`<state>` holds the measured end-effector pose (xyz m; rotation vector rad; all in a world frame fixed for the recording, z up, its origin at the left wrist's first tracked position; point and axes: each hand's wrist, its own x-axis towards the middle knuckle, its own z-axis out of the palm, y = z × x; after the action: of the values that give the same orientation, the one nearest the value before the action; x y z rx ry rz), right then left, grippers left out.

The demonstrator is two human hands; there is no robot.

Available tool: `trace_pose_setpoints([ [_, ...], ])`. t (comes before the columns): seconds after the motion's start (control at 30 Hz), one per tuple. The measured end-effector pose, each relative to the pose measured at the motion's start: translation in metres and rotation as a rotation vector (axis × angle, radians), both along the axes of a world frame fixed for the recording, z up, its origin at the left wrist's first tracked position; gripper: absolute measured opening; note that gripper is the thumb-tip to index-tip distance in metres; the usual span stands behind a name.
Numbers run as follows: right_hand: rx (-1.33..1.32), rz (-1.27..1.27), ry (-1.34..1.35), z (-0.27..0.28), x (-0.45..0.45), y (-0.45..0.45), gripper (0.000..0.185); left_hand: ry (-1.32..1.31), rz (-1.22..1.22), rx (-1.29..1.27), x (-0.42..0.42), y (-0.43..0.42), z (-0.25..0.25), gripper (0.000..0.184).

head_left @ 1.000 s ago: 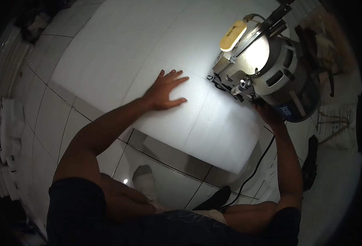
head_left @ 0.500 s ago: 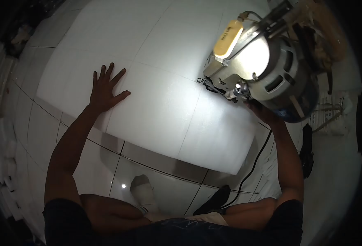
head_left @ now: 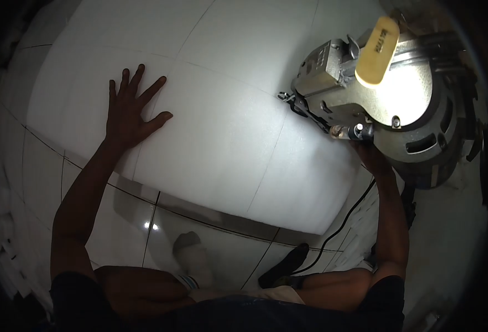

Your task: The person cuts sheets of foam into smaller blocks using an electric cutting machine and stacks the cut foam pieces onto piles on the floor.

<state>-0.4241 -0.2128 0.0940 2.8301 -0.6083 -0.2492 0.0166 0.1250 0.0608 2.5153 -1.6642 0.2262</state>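
My left hand (head_left: 126, 115) lies flat with its fingers spread on a large white sheet or stack of thin sheets (head_left: 210, 133), which looks smooth and slightly see-through. At the right, my right hand (head_left: 374, 159) is at the near side of a metal electric cutting machine (head_left: 338, 94), by a black-ended handle (head_left: 360, 131). The machine hides most of its fingers, but the hand appears closed on it. A yellow labelled piece (head_left: 377, 52) sits on top of the machine, and light glares off the round metal cover beside it. Any blade is hidden.
A black cable (head_left: 340, 227) curves across the tiled floor (head_left: 128, 216) toward my feet. One foot wears a light sock (head_left: 190, 252), the other a dark one (head_left: 288, 264). White material (head_left: 3, 238) is piled at the left edge. Tile lines show through the sheet.
The cutting machine has shifted right and turned in view, with my right hand still at it. My left hand stays spread on the sheet, appearing slightly farther left and up.
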Motion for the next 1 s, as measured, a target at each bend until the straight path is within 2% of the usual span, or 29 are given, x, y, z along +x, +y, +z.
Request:
trace_pose_setpoints([
  [0.03, -0.183, 0.107, 0.053, -0.010, -0.008, -0.008, 0.046, -0.009, -0.010, -0.023, 0.000, -0.001, -0.002, 0.073],
  [0.07, -0.177, 0.104, 0.053, -0.009, -0.006, -0.007, 0.046, -0.018, -0.021, -0.044, -0.001, -0.002, -0.002, 0.073],
  [0.13, 0.054, -0.091, -0.008, 0.003, 0.006, 0.003, 0.045, -0.019, -0.020, -0.037, -0.002, -0.002, 0.000, 0.072],
  [0.27, 0.098, -0.057, -0.121, 0.014, 0.018, 0.018, 0.046, -0.027, -0.015, -0.034, -0.007, -0.004, 0.000, 0.072],
  [0.33, -0.588, 0.293, -0.090, -0.004, 0.006, 0.005, 0.052, -0.023, -0.017, -0.041, -0.008, -0.004, -0.001, 0.072],
  [0.37, -0.019, 0.061, -0.334, 0.017, 0.024, 0.023, 0.056, -0.022, -0.021, -0.044, -0.008, -0.004, 0.000, 0.072],
  [0.4, -0.019, 0.062, -0.340, 0.020, 0.027, 0.025, 0.056, -0.027, -0.021, -0.044, -0.008, -0.004, 0.001, 0.072],
  [0.5, -0.119, 0.143, -0.357, 0.016, 0.025, 0.019, 0.059, -0.036, -0.016, -0.023, -0.013, -0.005, 0.002, 0.072],
  [0.57, -0.301, 0.141, -0.285, -0.001, 0.014, 0.010, 0.049, -0.019, -0.027, -0.035, -0.014, -0.007, 0.001, 0.072],
  [0.67, -0.423, 0.198, -0.259, -0.006, 0.011, 0.009, 0.048, -0.013, -0.037, -0.051, -0.016, -0.007, 0.000, 0.072],
  [0.8, -0.332, 0.143, -0.340, -0.002, 0.014, 0.017, 0.048, -0.040, -0.034, -0.029, -0.025, -0.011, 0.002, 0.072],
  [0.87, -0.496, 0.222, -0.288, -0.004, 0.014, 0.018, 0.047, -0.038, -0.044, -0.039, -0.031, -0.014, 0.002, 0.072],
  [0.93, -0.485, 0.230, -0.252, -0.020, 0.005, 0.008, 0.046, -0.048, -0.037, -0.016, -0.037, -0.017, 0.004, 0.072],
  [1.0, -0.722, 0.302, -0.182, -0.027, 0.004, 0.001, 0.046, -0.051, -0.017, 0.004, -0.040, -0.019, 0.005, 0.072],
])
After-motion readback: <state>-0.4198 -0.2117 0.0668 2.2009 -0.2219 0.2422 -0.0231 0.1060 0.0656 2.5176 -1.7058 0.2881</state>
